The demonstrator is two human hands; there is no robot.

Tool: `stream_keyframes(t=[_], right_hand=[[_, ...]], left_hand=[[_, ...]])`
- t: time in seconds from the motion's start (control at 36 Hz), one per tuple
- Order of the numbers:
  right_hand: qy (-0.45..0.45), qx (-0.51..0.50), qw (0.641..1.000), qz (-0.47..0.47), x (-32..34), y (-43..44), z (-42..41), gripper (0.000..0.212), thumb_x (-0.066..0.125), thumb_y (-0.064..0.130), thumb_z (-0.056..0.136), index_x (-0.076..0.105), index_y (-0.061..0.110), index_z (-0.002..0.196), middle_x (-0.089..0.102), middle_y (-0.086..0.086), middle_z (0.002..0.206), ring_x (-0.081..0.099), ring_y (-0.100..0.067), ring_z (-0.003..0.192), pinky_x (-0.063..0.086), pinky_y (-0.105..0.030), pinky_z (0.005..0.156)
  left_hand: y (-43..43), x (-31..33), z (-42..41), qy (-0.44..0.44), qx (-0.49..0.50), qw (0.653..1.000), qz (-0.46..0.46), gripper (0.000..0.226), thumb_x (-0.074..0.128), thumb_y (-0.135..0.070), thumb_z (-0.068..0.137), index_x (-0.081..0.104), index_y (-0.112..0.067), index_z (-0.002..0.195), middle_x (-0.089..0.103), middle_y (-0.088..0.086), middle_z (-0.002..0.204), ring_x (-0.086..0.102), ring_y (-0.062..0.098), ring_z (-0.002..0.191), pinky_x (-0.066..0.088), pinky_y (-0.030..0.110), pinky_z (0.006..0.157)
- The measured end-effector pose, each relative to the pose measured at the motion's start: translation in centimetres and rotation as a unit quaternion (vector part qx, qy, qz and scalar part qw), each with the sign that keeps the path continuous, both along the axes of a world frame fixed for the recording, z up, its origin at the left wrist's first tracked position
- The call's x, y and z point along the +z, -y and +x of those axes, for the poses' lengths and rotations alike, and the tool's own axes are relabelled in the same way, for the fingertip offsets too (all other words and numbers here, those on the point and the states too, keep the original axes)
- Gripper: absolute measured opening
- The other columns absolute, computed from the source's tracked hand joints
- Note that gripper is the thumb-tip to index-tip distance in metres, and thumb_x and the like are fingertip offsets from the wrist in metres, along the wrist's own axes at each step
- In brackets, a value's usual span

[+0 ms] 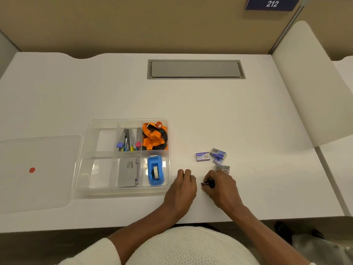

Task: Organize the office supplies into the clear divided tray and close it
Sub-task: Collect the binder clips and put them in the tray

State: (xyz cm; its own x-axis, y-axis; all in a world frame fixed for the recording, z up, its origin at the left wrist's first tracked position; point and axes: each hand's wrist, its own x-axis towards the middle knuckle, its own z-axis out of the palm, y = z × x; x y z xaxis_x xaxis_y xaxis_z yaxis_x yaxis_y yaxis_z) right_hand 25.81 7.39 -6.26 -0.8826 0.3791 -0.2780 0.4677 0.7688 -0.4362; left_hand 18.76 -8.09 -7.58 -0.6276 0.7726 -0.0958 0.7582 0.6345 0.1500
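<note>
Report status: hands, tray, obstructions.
Right hand gripping small dark clips; left hand curled, contents unclear. Tray open, lid alongside. Staple boxes outside. Nothing obstructing.

Bright, even light; soft shadows; edges bowed.

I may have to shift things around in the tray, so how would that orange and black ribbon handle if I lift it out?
The orange and black ribbon lies in loose, bunched folds, so it is probably floppy and would unravel and trail when lifted. It looks light. It fills its compartment of the clear tray, so a loop might snag the wall.
</note>
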Motion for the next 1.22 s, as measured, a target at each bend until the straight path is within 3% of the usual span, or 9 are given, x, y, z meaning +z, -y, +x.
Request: stream_keyframes(t=[0.11, 0.31, 0.53, 0.64, 0.69, 0.81, 0.89, 1.03, 1.22], right_hand=[[0.0, 0.024, 0.999, 0.024, 0.0, 0.3, -0.1, 0.017, 0.076, 0.034, 0.088, 0.068, 0.026, 0.101, 0.065, 0.002, 0.094, 0.059, -0.012, 0.077, 0.054, -0.026, 0.071], [0.009, 0.027, 0.999, 0.019, 0.6, 0.3, -0.4, 0.018, 0.075, 0.034, 0.089, 0.072, 0.025, 0.103, 0.068, 0.003, 0.096, 0.064, -0.013, 0.08, 0.055, -0.024, 0.075], [0.0, -0.026, 1.0, -0.012, 0.8, 0.1, -0.4, 0.015, 0.081, 0.03, 0.08, 0.074, 0.026, 0.093, 0.073, 0.009, 0.086, 0.066, -0.011, 0.073, 0.061, -0.033, 0.073], [-0.013, -0.067, 0.996, -0.048, 1.1, 0.1, -0.8, 0.017, 0.085, 0.028, 0.078, 0.075, 0.025, 0.091, 0.071, 0.013, 0.08, 0.065, -0.005, 0.07, 0.052, -0.015, 0.067], [-0.024, -0.083, 0.994, -0.062, 1.5, 0.1, -1.1, 0.016, 0.086, 0.026, 0.078, 0.076, 0.024, 0.09, 0.072, 0.011, 0.081, 0.066, -0.005, 0.071, 0.048, -0.012, 0.066], [-0.039, -0.101, 0.989, -0.1, 3.1, 0.5, -2.3, 0.014, 0.086, 0.027, 0.08, 0.077, 0.022, 0.09, 0.076, 0.007, 0.084, 0.07, -0.01, 0.078, 0.05, -0.018, 0.071], [-0.07, -0.111, 0.984, -0.118, 4.9, 1.3, -3.8, 0.01, 0.084, 0.026, 0.079, 0.076, 0.029, 0.084, 0.076, 0.013, 0.079, 0.07, -0.005, 0.076, 0.047, -0.018, 0.065], [-0.113, -0.088, 0.971, -0.192, 7.6, 4.1, -7.9, 0.012, 0.085, 0.025, 0.077, 0.075, 0.029, 0.083, 0.076, 0.012, 0.074, 0.075, -0.007, 0.073, 0.061, -0.029, 0.071], [-0.134, 0.03, 0.967, -0.217, 9.7, 10.4, -16.7, 0.015, 0.086, 0.032, 0.075, 0.073, 0.035, 0.082, 0.073, 0.018, 0.074, 0.072, -0.006, 0.073, 0.063, -0.025, 0.067]], left_hand=[[-0.2, 0.0, 0.2, 0.014, -0.006, 1.0, -0.022, 0.048, 0.104, -0.02, 0.038, 0.077, -0.005, 0.075, 0.068, 0.012, 0.076, 0.066, 0.022, 0.072, 0.055, 0.028, 0.052], [0.1, 0.0, 0.4, 0.043, -0.019, 0.999, 0.001, 0.052, 0.106, -0.031, 0.031, 0.078, -0.011, 0.069, 0.068, 0.006, 0.071, 0.066, 0.017, 0.067, 0.054, 0.024, 0.048], [0.4, 1.8, 0.6, -0.001, -0.047, 0.998, 0.051, 0.039, 0.099, -0.03, 0.061, 0.081, -0.012, 0.091, 0.074, 0.004, 0.085, 0.069, 0.015, 0.08, 0.061, 0.024, 0.062], [0.8, 4.4, 0.0, -0.035, -0.058, 0.993, 0.093, 0.037, 0.099, -0.038, 0.058, 0.083, -0.017, 0.085, 0.076, -0.001, 0.079, 0.07, 0.012, 0.074, 0.061, 0.022, 0.067], [1.0, 6.0, -0.5, -0.026, -0.025, 0.989, 0.141, 0.036, 0.099, -0.037, 0.054, 0.083, -0.018, 0.08, 0.074, -0.003, 0.075, 0.068, 0.011, 0.069, 0.06, 0.021, 0.065], [2.3, 9.1, -2.3, 0.074, 0.114, 0.952, 0.273, 0.016, 0.089, -0.017, 0.074, 0.079, -0.012, 0.086, 0.071, 0.0, 0.082, 0.066, 0.01, 0.072, 0.059, 0.022, 0.063], [4.2, 11.4, -4.6, 0.096, 0.172, 0.926, 0.321, 0.008, 0.079, -0.01, 0.083, 0.078, -0.008, 0.09, 0.071, 0.003, 0.088, 0.065, 0.012, 0.076, 0.055, 0.021, 0.065], [8.6, 14.1, -9.2, 0.079, 0.255, 0.894, 0.36, 0.004, 0.077, -0.004, 0.082, 0.076, -0.008, 0.081, 0.07, 0.003, 0.081, 0.067, 0.019, 0.07, 0.058, 0.038, 0.066], [15.1, 13.3, -15.7, 0.048, 0.383, 0.859, 0.335, 0.005, 0.075, -0.009, 0.086, 0.079, -0.008, 0.082, 0.076, 0.003, 0.082, 0.07, 0.019, 0.074, 0.061, 0.039, 0.072]])
